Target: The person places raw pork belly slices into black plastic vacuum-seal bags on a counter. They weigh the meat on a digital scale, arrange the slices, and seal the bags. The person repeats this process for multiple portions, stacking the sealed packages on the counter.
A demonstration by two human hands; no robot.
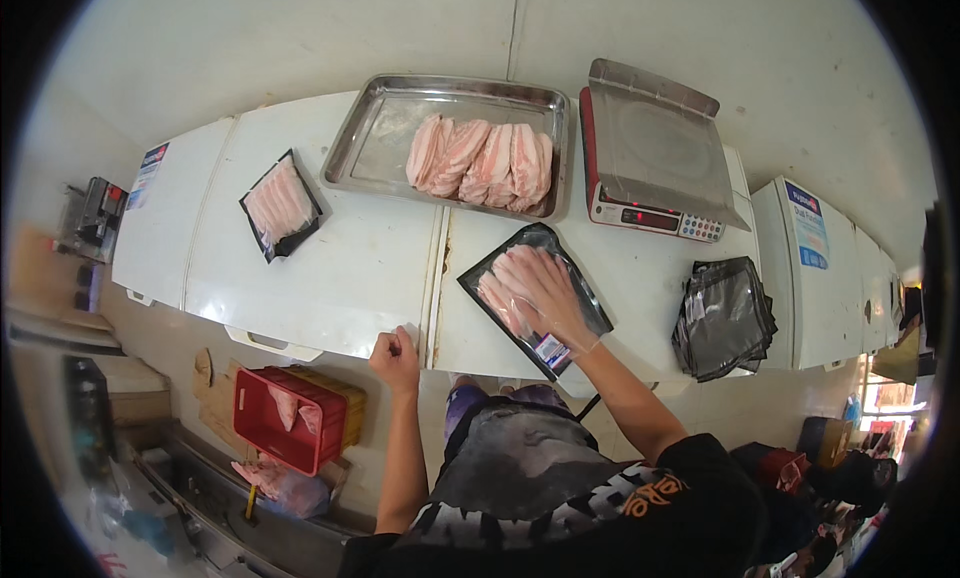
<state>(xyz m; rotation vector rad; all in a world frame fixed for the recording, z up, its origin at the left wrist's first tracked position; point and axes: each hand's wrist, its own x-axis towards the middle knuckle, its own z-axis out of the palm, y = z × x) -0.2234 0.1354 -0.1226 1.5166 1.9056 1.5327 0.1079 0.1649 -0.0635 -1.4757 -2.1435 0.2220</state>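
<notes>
My right hand (pixel 547 296) lies flat with fingers stretched over a black-backed clear vacuum bag (pixel 480 281) of sliced pork belly. Clear plastic shows around the wrist, and a small white and blue label sits at the bag's near end. At the table's front edge my left hand (pixel 396 360) is curled into a fist; its inside is hidden. Beyond the bag, a metal tray (pixel 375 143) holds overlapping rows of pork belly slices (pixel 480 162). A second filled bag (pixel 280 207) lies farther left.
A red digital scale (pixel 655 218) with a metal pan stands at the back right. Near it lies a stack of black vacuum bags (pixel 724 318). The work surface is white freezer lids (pixel 270 288). Below left, a red crate (pixel 262 418) holds pieces of meat.
</notes>
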